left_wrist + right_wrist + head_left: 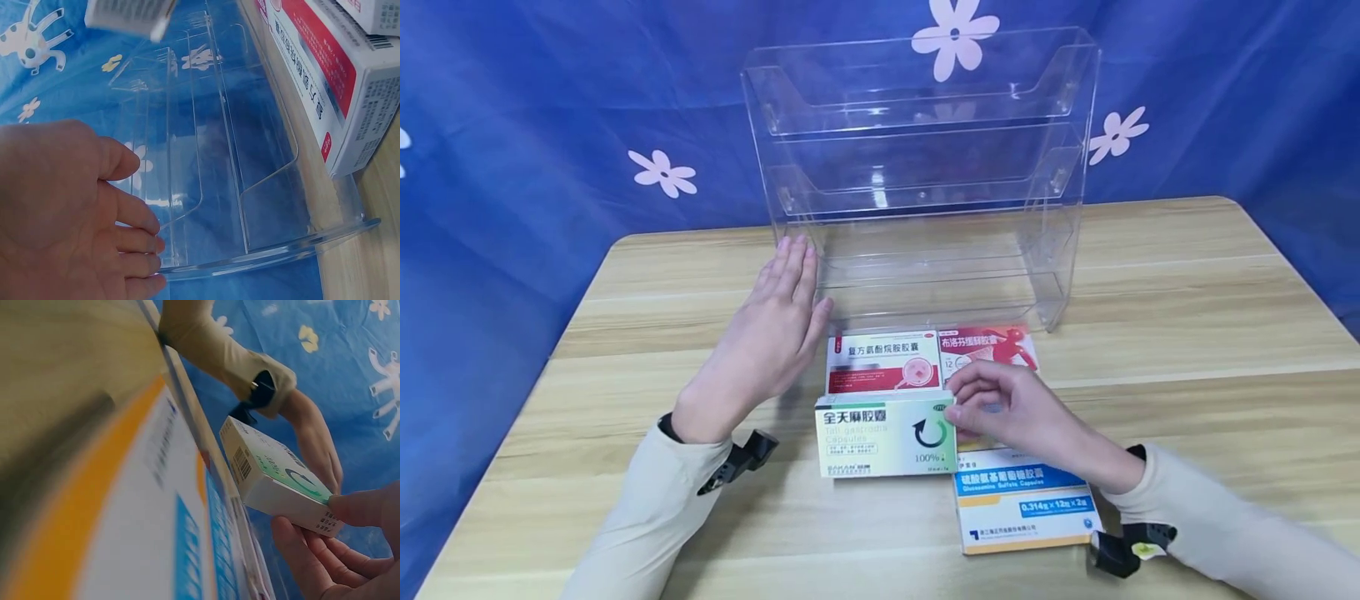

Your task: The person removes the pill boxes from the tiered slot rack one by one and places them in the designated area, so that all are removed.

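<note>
My right hand (1026,417) pinches a pale green and yellow capsule box (868,446) by its right end, thumb on one face and fingers behind, as the right wrist view shows. The box is tilted up, its printed front facing me. Behind it lies a white and red medicine box (880,354), partly covered. My left hand (748,354) holds nothing; its fingers are extended at the lower left side of a clear acrylic rack (925,125). In the left wrist view, the fingertips overlap the rack's edge (250,257).
A red medicine box (973,342) lies behind my right hand, close before the rack. Nearer me is a white, blue and orange box (1030,512), overlapping other boxes in view. The wooden table (1195,333) ends at a blue flowered cloth (512,125).
</note>
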The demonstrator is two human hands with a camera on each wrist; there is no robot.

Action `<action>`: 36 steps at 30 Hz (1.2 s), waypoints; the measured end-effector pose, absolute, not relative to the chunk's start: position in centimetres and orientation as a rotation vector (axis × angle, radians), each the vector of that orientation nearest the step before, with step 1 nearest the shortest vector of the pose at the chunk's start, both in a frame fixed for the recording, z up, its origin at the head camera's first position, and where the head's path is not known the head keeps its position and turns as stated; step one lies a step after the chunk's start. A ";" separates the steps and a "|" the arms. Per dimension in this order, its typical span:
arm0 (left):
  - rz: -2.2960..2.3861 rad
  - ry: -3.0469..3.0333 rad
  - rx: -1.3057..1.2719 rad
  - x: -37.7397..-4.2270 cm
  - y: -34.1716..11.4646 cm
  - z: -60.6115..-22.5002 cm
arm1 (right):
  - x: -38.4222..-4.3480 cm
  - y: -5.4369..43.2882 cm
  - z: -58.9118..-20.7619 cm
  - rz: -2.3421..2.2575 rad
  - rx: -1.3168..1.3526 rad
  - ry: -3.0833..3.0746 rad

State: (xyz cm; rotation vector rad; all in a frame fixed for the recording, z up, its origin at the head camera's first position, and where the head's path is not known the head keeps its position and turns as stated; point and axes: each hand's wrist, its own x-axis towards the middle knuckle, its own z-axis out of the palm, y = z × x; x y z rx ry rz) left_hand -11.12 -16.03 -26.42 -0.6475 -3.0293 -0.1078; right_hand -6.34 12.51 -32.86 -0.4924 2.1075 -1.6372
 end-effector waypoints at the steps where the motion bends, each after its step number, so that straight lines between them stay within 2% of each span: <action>1: -0.108 -3.028 -0.649 -11.1 -16.1 -26.4 | -6.2 12.3 -32.9 -1.629 -0.493 2.106; 6: -0.108 -3.025 -0.656 -11.2 -16.1 -26.5 | -5.5 11.6 -32.9 -1.586 -0.513 2.110; 21: -0.097 -3.022 -0.654 -11.0 -16.0 -26.3 | -2.7 10.9 -32.7 -1.653 -0.337 1.802; 36: -0.122 -3.025 -0.654 -11.0 -16.0 -26.2 | -2.5 11.1 -33.2 -1.598 -0.308 1.814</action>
